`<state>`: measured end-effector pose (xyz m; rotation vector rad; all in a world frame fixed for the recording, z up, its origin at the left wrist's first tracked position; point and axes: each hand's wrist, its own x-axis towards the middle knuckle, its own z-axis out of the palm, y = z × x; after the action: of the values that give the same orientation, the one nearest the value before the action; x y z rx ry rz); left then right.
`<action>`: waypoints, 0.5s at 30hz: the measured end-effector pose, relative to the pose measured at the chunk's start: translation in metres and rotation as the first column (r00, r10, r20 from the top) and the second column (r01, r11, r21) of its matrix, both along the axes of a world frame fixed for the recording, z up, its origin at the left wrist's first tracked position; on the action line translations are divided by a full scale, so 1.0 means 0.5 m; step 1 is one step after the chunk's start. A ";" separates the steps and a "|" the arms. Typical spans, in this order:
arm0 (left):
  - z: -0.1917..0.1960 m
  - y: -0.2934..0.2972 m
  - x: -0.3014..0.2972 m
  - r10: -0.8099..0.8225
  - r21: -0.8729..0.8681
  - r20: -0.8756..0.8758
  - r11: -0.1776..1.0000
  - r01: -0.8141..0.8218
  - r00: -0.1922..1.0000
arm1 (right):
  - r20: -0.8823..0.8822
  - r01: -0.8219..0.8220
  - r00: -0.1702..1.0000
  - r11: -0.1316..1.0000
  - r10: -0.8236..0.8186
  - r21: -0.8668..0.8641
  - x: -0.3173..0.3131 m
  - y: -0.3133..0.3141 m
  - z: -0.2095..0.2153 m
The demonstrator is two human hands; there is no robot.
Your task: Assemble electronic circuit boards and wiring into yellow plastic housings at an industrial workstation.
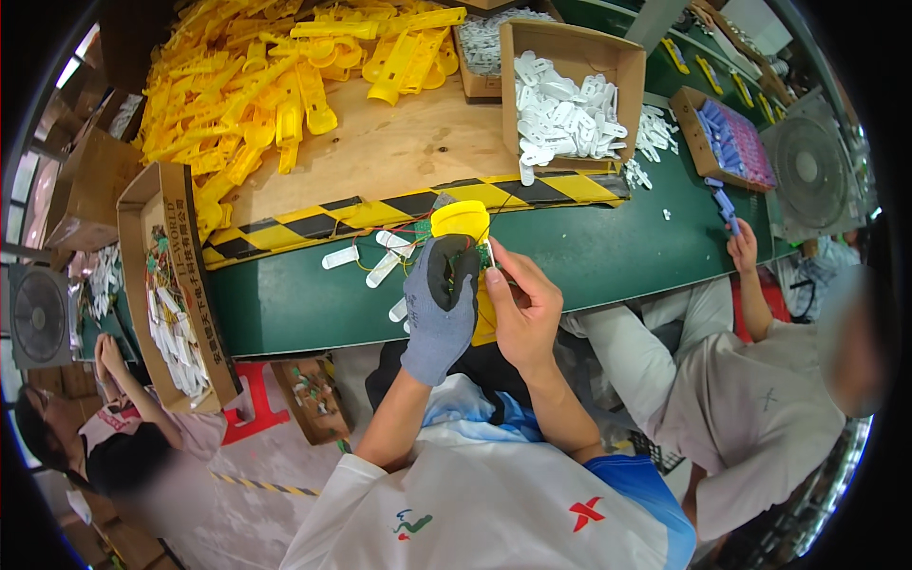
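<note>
- The left hand (442,309), in a grey knit glove with dark coated fingertips, is wrapped round a yellow plastic housing (463,228); the gloved fingers cover most of its middle, so only its rounded top end above the grip and a strip of yellow below the hand show.
- The housing's long axis runs roughly up and away from the person, its rounded cap pointing toward the far side of the bench.
- The bare right hand (522,309) sits just beside the left, thumb and forefinger pinched narrow on something small at a green circuit board (484,255); whether they hold a wire or a tool is too small to tell.
- The board peeks out between the two hands and is mostly hidden; thin red and yellow wires (380,266) trail off to the left of the grip.
- Flat white plastic tabs (340,257) with rounded ends lie loose on the green bench top (304,294), left of and just under the gloved hand.
- Beyond the grip runs a black-and-yellow striped edge (380,211), then bare plywood with a heap of long yellow moulded parts (256,85), glossy and tangled.
- Beyond and right of the grip stands a cardboard box (570,43) filled with more white tabs.
- Far left of the grip is a long cardboard tray (133,247) of wired pieces, its contents hard to make out.
- To the right, another person's hand (743,245) holds a blue part (726,207); a second person sits lower left, partly cut off by the rim.
</note>
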<state>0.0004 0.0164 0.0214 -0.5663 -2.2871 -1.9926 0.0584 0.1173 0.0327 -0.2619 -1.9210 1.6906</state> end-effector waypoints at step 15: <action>0.006 0.001 -0.016 -0.069 0.123 -0.001 0.990 0.069 0.998 | 0.061 0.103 0.992 0.993 -0.106 0.054 0.000 -0.009 -0.015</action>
<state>-0.0078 0.0171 0.0243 -0.6411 -2.1558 -2.1484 0.0583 0.1126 0.0251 -0.3947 -1.9585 1.5801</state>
